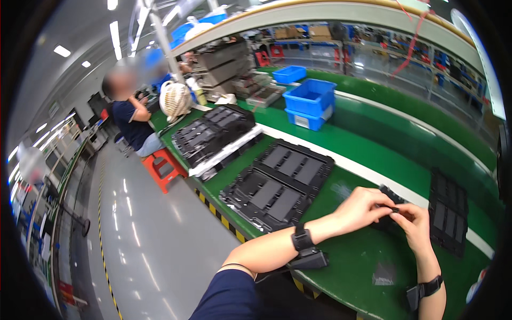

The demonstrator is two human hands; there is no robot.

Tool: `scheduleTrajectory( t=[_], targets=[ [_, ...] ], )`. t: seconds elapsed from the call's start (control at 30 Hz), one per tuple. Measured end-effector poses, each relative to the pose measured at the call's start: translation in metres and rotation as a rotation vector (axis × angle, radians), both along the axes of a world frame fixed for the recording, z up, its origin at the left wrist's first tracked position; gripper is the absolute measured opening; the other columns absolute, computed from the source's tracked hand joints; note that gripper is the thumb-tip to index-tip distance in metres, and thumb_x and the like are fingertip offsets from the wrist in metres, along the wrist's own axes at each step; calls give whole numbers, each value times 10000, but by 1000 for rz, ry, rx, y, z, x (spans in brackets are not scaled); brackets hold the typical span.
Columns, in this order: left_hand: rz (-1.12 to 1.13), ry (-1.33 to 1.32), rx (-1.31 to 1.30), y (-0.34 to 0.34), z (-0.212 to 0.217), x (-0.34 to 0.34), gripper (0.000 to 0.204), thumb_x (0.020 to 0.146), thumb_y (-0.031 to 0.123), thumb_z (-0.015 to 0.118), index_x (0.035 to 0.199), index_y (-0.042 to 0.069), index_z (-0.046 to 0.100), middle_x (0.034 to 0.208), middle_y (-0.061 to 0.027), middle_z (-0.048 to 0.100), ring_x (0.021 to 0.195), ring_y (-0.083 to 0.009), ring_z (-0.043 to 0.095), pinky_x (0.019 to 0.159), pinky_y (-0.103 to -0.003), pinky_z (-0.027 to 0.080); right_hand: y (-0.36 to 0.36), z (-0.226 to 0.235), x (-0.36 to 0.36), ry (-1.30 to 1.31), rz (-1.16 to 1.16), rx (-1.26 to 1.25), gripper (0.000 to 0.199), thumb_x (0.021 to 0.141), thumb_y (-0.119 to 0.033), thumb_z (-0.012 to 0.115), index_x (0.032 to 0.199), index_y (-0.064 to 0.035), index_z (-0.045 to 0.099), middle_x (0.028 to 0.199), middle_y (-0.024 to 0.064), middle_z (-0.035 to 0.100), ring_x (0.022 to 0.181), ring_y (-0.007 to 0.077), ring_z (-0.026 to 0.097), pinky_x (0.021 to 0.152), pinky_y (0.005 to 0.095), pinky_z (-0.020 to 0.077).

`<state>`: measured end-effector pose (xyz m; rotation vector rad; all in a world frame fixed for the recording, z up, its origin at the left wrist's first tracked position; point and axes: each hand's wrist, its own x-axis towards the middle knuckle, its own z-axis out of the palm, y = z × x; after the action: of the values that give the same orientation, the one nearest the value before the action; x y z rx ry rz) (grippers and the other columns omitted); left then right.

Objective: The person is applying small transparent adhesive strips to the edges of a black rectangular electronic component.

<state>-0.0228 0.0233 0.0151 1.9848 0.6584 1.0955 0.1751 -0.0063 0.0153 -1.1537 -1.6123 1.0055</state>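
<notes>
Over the green workbench, my left hand (361, 207) and my right hand (416, 223) come together, fingertips nearly touching. Both are closed in a pinch on a small black part (393, 209), too small and too covered by the fingers to name. Just behind and below them is a dark piece (392, 193), partly hidden by my hands. To the left of my hands lies a black tray (290, 184) with rectangular panels in rows. Another black panelled tray (448, 210) lies to the right of my right hand.
Stacked black trays (213, 133) stand farther left on the bench. Blue bins (311, 101) sit beyond the white strip. A white fan (175, 101) stands near a seated co-worker (133, 117) on a red stool (162, 168). A clear plastic scrap (383, 274) lies near the bench's front edge.
</notes>
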Motion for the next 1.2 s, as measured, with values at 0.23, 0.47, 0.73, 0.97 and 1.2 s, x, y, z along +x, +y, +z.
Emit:
scheduleTrajectory(
  t=[0.23,0.47,0.73,0.97,1.2],
  targets=[
    [103,50,-56,4,4,-10,101,807,9,637,896,-33,660,789,-69,589,613,-119,629,537,-200,508,7,-7,-13,74,-18,52,147,782,-94,689,887,5,665,810,51,658,768,96,608,704,237,489],
    [118,15,-70,1,3,0,105,799,16,651,899,1,680,799,-61,616,576,-82,604,490,-165,481,-4,-6,-15,110,-61,49,154,789,-74,669,912,19,664,808,75,673,749,110,632,699,256,513],
    [149,11,-94,-4,6,4,74,782,42,678,844,5,692,759,-47,607,531,-58,569,444,-166,457,-12,-7,-22,-16,-140,223,158,789,-65,658,927,12,657,834,113,673,752,170,655,688,280,526],
    [121,17,-61,-1,2,2,82,803,67,657,851,10,690,750,-48,593,629,-93,595,513,-193,493,-11,-3,-27,-247,-184,448,132,764,-80,657,884,-27,672,830,115,664,749,237,653,662,305,511],
    [175,-149,157,-4,-4,18,58,704,63,671,708,16,637,664,-58,543,497,-116,512,467,-251,409,-17,-5,-18,-196,-230,391,111,756,42,623,865,51,637,751,94,642,690,140,618,656,247,485]
  ],
)
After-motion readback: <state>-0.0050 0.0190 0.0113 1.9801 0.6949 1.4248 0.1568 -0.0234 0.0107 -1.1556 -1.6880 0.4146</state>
